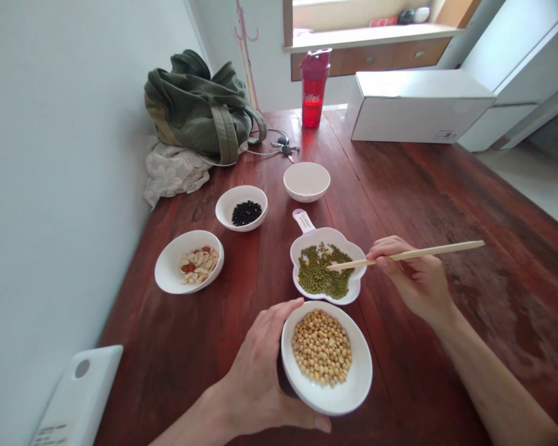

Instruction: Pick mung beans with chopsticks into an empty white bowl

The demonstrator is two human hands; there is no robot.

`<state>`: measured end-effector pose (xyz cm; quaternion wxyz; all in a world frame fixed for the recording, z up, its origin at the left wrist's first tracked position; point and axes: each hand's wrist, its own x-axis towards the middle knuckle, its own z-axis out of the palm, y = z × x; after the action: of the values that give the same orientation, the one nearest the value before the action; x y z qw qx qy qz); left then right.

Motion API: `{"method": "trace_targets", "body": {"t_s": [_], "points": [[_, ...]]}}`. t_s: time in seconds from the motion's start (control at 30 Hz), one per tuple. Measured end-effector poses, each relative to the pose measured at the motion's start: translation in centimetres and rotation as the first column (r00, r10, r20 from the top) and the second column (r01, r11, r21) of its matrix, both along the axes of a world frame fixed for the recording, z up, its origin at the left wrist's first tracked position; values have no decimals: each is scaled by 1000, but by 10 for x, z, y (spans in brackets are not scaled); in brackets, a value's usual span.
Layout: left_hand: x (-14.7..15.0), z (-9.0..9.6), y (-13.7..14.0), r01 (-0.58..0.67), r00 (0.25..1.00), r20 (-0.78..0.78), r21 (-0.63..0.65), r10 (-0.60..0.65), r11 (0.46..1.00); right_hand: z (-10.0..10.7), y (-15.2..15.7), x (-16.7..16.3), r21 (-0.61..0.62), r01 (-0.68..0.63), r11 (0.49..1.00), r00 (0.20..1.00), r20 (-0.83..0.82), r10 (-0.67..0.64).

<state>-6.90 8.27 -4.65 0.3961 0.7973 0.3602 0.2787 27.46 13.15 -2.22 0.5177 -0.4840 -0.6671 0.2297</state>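
Observation:
My left hand (265,365) is wrapped round the side of a white bowl (360,390) of soybeans (323,347). My right hand (413,272) grips wooden chopsticks (439,249), whose tips touch down among the mung beans (318,272). These green beans lie in a white, flower-shaped dish (297,238) with a lilac rim and a short handle, just beyond the soybean bowl. A few pale bits show among the mung beans near the far side of the dish. Whether one or both sticks are in the hand is hard to make out.
Left of the dish stand a bowl (162,272) of peanuts and a bowl (223,210) of black beans. A white bowl (307,179) sits behind it. Farther back are a green bag (190,111), keys (286,148), a red shaker bottle (312,93) and a white box (409,111).

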Motion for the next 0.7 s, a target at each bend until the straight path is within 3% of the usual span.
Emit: {"method": "trace_targets", "body": {"t_s": [0.37,0.57,0.7], "points": [[0,3,2,12,1000,1,-12,-12,1000,-2,0,-2,33,-106,994,994,-12,107],[0,3,2,14,1000,7,-11,-14,1000,0,2,4,130,68,989,990,116,-84],[0,3,2,12,1000,2,-17,-11,1000,1,3,-5,148,-92,985,980,188,63]]}}
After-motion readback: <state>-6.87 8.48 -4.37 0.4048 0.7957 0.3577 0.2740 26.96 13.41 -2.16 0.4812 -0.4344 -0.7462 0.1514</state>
